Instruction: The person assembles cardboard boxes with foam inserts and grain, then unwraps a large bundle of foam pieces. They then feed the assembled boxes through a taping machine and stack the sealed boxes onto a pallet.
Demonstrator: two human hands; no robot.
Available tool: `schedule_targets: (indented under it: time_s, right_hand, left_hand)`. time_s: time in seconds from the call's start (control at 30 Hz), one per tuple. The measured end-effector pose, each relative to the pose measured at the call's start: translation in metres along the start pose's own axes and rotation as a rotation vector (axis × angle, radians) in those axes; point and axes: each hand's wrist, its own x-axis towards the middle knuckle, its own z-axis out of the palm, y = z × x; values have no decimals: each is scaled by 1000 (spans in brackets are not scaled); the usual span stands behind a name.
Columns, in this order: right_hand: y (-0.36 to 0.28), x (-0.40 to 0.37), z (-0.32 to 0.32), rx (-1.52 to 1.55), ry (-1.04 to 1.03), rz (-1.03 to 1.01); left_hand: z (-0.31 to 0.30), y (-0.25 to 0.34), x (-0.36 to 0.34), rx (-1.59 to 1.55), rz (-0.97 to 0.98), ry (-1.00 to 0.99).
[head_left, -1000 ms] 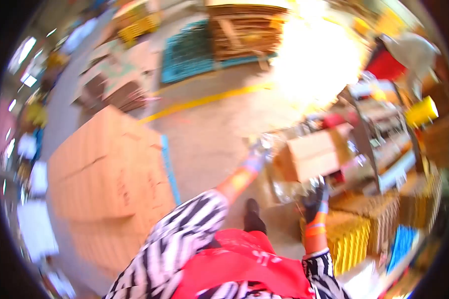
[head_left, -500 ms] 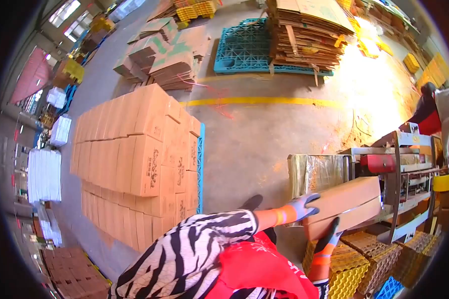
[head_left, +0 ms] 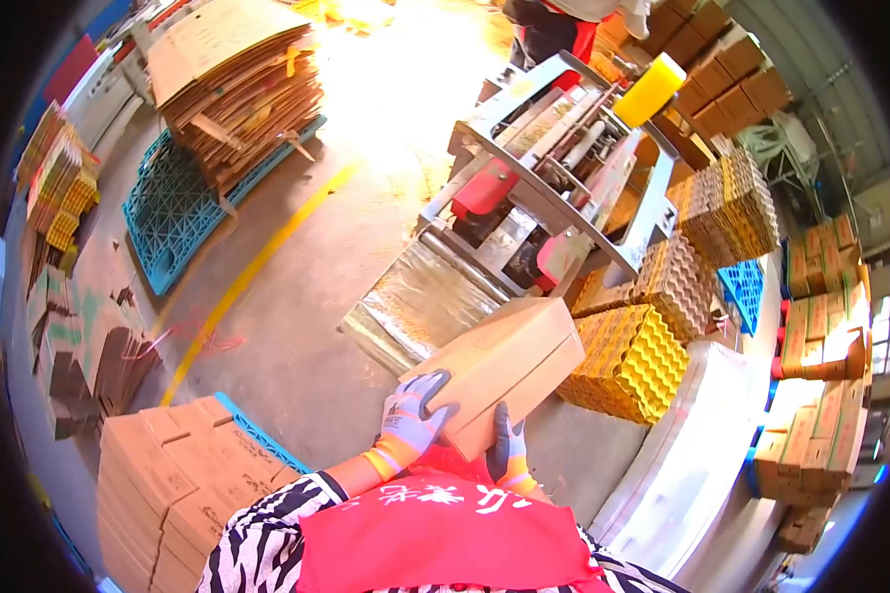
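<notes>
A long brown cardboard box (head_left: 499,361) is held between my two gloved hands, close in front of my red apron (head_left: 435,534). My left hand (head_left: 415,415) grips the box's near left end, fingers over its upper edge. Lower down, my right hand (head_left: 507,450) presses against the near right side, fingers pointing up. A seam runs along the box's side. Its far end overlaps the machine's edge in this view, beside the shiny tape-covered outfeed table (head_left: 425,306).
The metal-framed machine (head_left: 554,168) stands ahead, a person (head_left: 554,30) behind it. Yellow egg trays (head_left: 628,361) are stacked at its right. On my left are stacked boxes (head_left: 183,474) on a blue pallet. Flattened cardboard (head_left: 232,89) lies on another pallet (head_left: 173,217) farther off.
My view has swung to the right, bringing the machine and box to the middle. Both hands still hold the box, now in front of my body. The stacked boxes have shifted to the lower left.
</notes>
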Motion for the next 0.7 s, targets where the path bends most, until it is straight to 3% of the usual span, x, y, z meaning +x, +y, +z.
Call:
schedule_targets:
  time_s: [0.03, 0.1, 0.13, 0.17, 0.2, 0.27, 0.33, 0.37, 0.43, 0.47, 0.5, 0.6, 0.63, 0.67, 0.7]
  right_hand:
    - [2, 2, -2, -16, -3, -23]
    - [0, 5, -22, 340, -129, 204]
    - [-3, 5, -33, 516, -191, 319]
    - [-14, -2, -34, 600, -245, 348]
    - [-35, -14, -18, 587, -354, 220]
    - [-53, -31, -9, 616, -488, 138]
    - [-68, -48, -10, 631, -588, 85]
    - [-73, -55, -13, 623, -613, 72]
    - [-79, -68, -20, 603, -651, 46]
    - [-82, -73, -24, 595, -658, 34]
    - [-84, -75, -25, 578, -663, 20]
    - [-87, -75, -31, 545, -632, 1]
    - [-86, -72, -32, 535, -609, 1]
    - [-84, -68, -32, 523, -585, 4]
    - [-81, -62, -33, 513, -552, 10]
  left_hand:
    - [-1, 7, 2, 46, 51, -42]
    - [-3, 23, 4, 135, 150, -113]
    - [-5, 39, 0, 259, 300, -91]
    - [-3, 51, -2, 225, 415, -220]
    - [3, 59, -2, 187, 527, -344]
    - [41, 62, -15, 193, 934, -258]
    - [89, 81, -41, 219, 1181, -361]
    - [129, 94, -61, 302, 1138, -580]
    - [118, 132, -60, 649, 1386, -678]
    - [78, 160, -43, 932, 1670, -523]
    - [85, 156, -52, 1048, 1615, -182]
    - [89, 155, -54, 1022, 1612, -204]
    - [81, 156, -46, 965, 1642, -335]
    - [85, 149, -43, 777, 1502, -539]
    - [71, 144, -29, 436, 1206, -648]
